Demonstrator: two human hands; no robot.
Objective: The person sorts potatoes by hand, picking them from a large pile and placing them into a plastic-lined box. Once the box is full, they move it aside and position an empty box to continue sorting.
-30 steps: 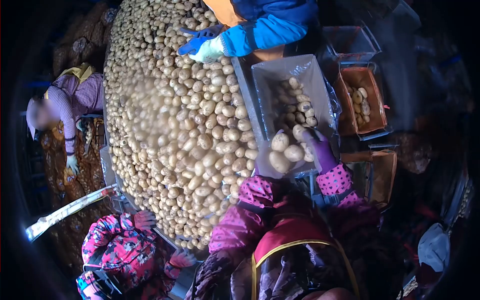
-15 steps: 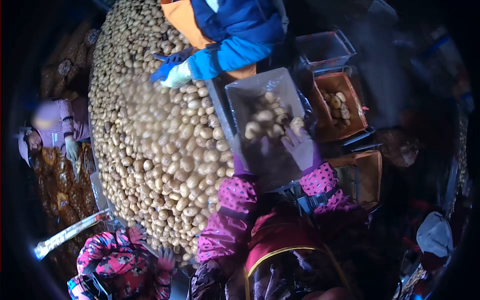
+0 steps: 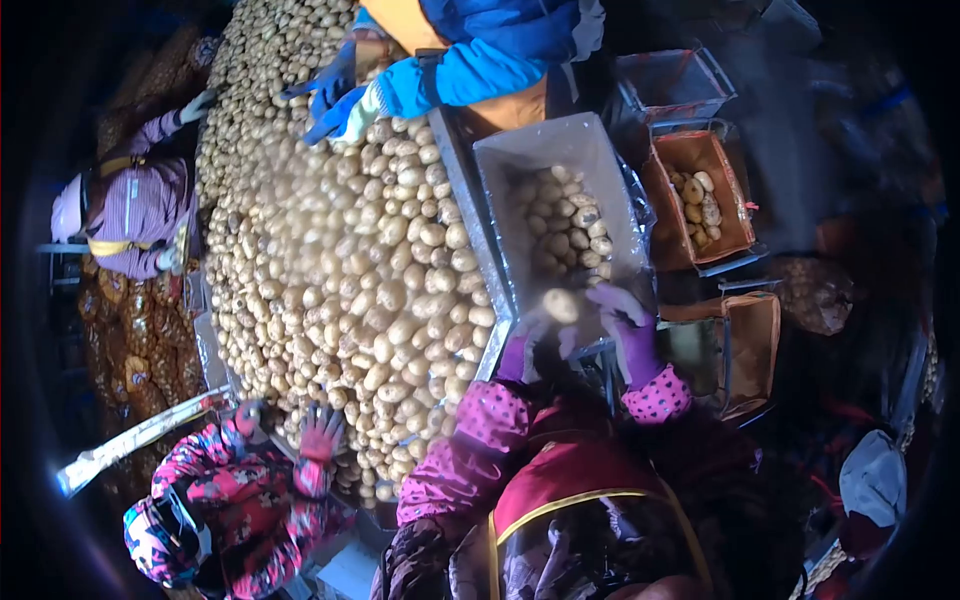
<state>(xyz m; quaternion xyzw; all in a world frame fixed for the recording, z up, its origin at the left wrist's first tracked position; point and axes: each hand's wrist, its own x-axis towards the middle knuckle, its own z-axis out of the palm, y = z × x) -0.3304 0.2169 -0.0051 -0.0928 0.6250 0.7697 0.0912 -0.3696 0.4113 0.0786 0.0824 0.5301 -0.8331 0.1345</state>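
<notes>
My left hand (image 3: 523,350), in a purple and grey glove, is at the near end of a grey plastic-lined bin (image 3: 547,142), and motion smears its fingers. A pale potato (image 3: 561,305) shows just past its fingertips, between my two hands. Opposite it, my right hand (image 3: 628,325) in a matching glove is at the bin's near right corner, its thumb apart from its bent fingers and no potato in it. Farther inside the bin lies a heap of potatoes (image 3: 562,235).
A wide bed of potatoes (image 3: 370,290) fills the left, edged by a metal rail (image 3: 465,200). Across it, a co-worker's blue-gloved hands (image 3: 340,105) touch potatoes. Other workers stand left and lower left. An orange-lined crate (image 3: 735,205) with potatoes stands right of the bin.
Both my hands have drawn back toward my body, from over the bin's middle to its near end. A potato now shows between them. The potatoes in the bin lie in sharper view.
</notes>
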